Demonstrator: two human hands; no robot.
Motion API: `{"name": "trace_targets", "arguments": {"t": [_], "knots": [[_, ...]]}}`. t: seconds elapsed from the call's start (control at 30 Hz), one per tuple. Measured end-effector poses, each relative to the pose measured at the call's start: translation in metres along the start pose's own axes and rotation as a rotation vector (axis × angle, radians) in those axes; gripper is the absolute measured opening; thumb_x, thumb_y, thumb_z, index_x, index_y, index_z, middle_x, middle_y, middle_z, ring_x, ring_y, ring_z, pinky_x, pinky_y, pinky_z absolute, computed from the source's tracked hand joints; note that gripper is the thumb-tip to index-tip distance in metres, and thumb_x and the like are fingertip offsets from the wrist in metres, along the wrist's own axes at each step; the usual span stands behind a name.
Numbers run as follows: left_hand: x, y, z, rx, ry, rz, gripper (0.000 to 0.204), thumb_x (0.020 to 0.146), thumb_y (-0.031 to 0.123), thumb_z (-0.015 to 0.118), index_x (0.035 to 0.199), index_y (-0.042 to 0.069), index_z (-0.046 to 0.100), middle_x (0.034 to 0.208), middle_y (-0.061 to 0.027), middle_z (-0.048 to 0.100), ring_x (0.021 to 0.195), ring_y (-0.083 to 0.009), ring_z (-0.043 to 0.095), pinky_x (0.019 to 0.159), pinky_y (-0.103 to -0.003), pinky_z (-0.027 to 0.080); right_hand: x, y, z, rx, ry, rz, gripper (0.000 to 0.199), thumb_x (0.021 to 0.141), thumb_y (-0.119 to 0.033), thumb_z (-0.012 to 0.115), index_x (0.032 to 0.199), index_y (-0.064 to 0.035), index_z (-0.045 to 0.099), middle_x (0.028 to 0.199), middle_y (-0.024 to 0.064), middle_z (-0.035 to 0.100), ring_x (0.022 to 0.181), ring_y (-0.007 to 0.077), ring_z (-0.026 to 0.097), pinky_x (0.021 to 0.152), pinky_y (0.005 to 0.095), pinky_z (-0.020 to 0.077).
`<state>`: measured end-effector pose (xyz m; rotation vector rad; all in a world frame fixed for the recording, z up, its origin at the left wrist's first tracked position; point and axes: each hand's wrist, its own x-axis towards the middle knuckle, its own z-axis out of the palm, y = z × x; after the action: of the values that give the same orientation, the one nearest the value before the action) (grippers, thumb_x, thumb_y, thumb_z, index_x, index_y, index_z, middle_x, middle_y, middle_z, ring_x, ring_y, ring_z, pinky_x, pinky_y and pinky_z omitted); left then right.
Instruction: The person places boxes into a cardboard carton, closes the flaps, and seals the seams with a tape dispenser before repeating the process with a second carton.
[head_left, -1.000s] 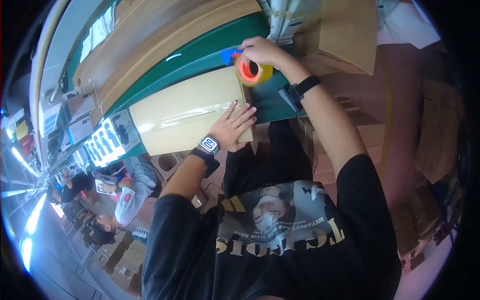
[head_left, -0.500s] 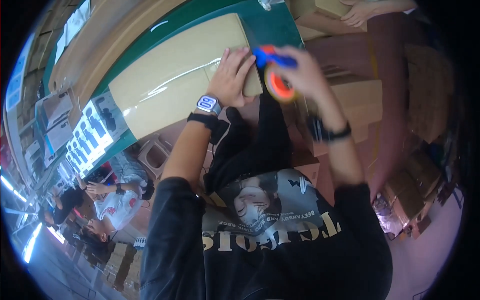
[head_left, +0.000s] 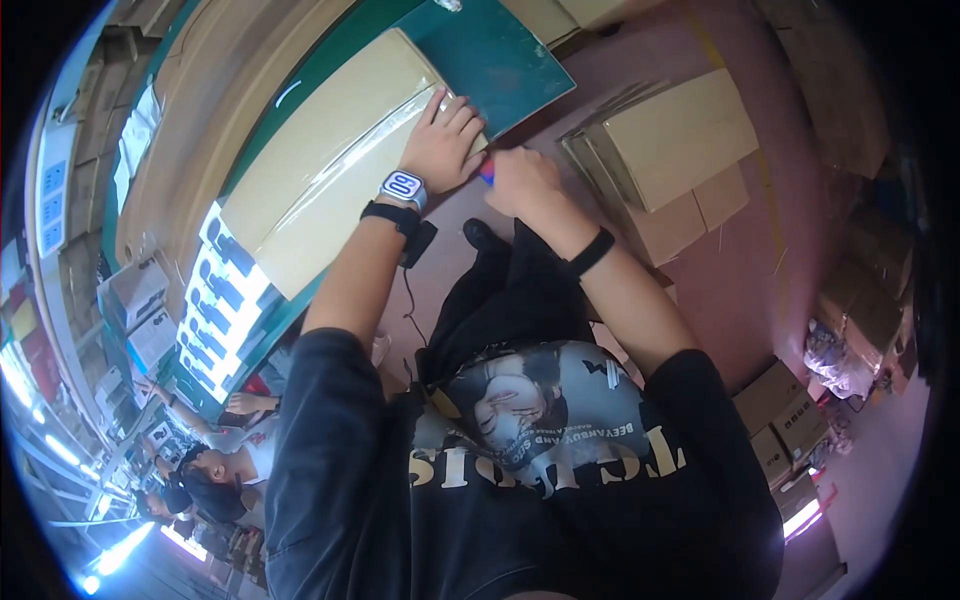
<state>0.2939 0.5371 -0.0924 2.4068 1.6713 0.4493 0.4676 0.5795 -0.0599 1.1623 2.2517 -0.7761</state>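
A long brown cardboard box (head_left: 335, 125) lies on the green tabletop, with a shiny strip of clear tape along its top seam. My left hand (head_left: 443, 148) rests flat on the near right end of the box, fingers stretched toward the seam. Just right of that end, my right hand (head_left: 530, 182) is closed around a tape dispenser (head_left: 488, 170). Only a small blue and red part of the dispenser shows; my fingers hide the rest.
The green table (head_left: 500, 70) ends to the right of the box. Beyond it, flat cartons (head_left: 680, 140) are stacked low. More cardboard boxes (head_left: 785, 415) stand at the right. Printed sheets (head_left: 225, 305) lie at the left, near another person (head_left: 215, 468).
My right hand has brought the tape dispenser down and left, close to the box end. The box and my left hand appear slightly farther left as the view turned.
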Motion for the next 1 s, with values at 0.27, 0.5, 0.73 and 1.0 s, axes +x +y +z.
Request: {"name": "trace_targets", "arguments": {"t": [0.27, 0.5, 0.73, 1.0], "knots": [[0.022, 0.039, 0.041, 0.085, 0.000, -0.399, 0.044, 0.083, 0.023, 0.067, 0.119, -0.002, 0.063, 0.126, -0.0182, 0.059, 0.133, -0.0343, 0.048, 0.123, -0.054, 0.021, -0.063, 0.118, 0.066, 0.079, -0.183, 0.189, 0.042, 0.077, -0.029, 0.076, 0.115, -0.0119, 0.075, 0.111, 0.0155, 0.074, 0.104, 0.0347, 0.071, 0.089, 0.0458, 0.0572], [0.074, -0.059, -0.007, 0.181, 0.305, -0.522, 0.052, 0.082, 0.022, 0.064, 0.126, -0.006, 0.058, 0.136, -0.0246, 0.052, 0.134, -0.0392, 0.045, 0.121, -0.053, 0.025, -0.029, 0.185, 0.021, 0.856, 0.062, 0.049, 0.038, 0.077, -0.022, 0.073, 0.110, -0.0034, 0.071, 0.093, 0.0097, 0.074, 0.085, 0.0249, 0.071, 0.079, 0.0394, 0.0560], [0.040, -0.072, -0.017, 0.256, 0.106, -0.553, 0.080, 0.088, 0.034, 0.064, 0.148, -0.012, 0.037, 0.155, -0.0319, 0.035, 0.150, -0.0442, 0.025, 0.125, -0.053, 0.016, 0.135, 0.030, -0.110, 1.614, -0.081, -0.505, 0.044, 0.085, -0.015, 0.064, 0.125, 0.0020, 0.061, 0.095, 0.0048, 0.068, 0.089, 0.0133, 0.064, 0.080, 0.0269, 0.0500], [-0.173, 0.100, 0.008, -0.284, 0.463, -1.761, 0.029, 0.097, 0.022, 0.059, 0.100, -0.007, 0.066, 0.097, -0.0231, 0.071, 0.091, -0.0374, 0.068, 0.084, -0.044, 0.051, 0.255, -0.069, -0.104, 1.491, -0.033, -0.547, 0.036, 0.087, -0.018, 0.063, 0.118, 0.0012, 0.067, 0.104, 0.0084, 0.070, 0.097, 0.0159, 0.065, 0.087, 0.0301, 0.0503]]}}
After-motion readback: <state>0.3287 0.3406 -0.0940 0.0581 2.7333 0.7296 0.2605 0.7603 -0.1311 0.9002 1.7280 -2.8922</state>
